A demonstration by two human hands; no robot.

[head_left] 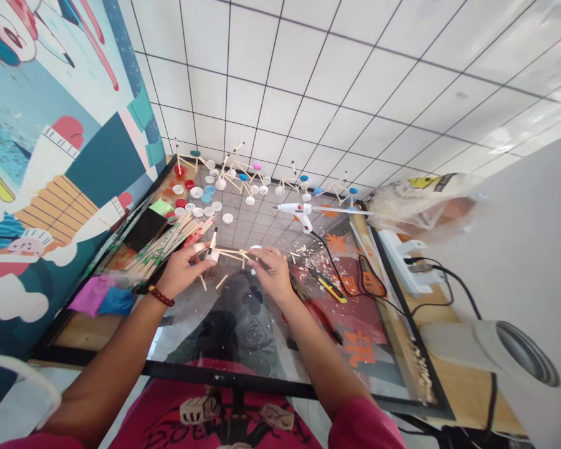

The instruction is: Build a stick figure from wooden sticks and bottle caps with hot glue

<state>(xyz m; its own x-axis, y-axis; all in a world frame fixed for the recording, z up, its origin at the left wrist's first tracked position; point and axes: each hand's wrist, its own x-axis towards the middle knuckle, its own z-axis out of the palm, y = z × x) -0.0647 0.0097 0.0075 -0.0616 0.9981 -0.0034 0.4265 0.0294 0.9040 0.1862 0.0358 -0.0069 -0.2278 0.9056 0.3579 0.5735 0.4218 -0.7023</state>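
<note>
A small stick-and-bottle-cap model point(231, 254) spans the gap between my two hands, above the glass tabletop. My left hand point(184, 268) pinches its left end, by a white cap point(213, 255) with a black-tipped stick rising from it. At the other end, the fingers of my right hand point(272, 272) close on the sticks beside another white cap point(256, 249), partly hidden by those fingers. Below the model, a loose short stick point(222, 282) lies on the glass. Left of my left hand is a bundle of chopsticks point(171, 246), some in printed paper wrappers.
Finished-looking stick models point(243, 178) line the tiled wall, with loose bottle caps point(196, 193) before them. A white glue gun point(303, 215) lies behind my right hand, its cord curling right. A yellow cutter point(333, 290), red-handled pliers point(325, 318) and wood scraps lie right.
</note>
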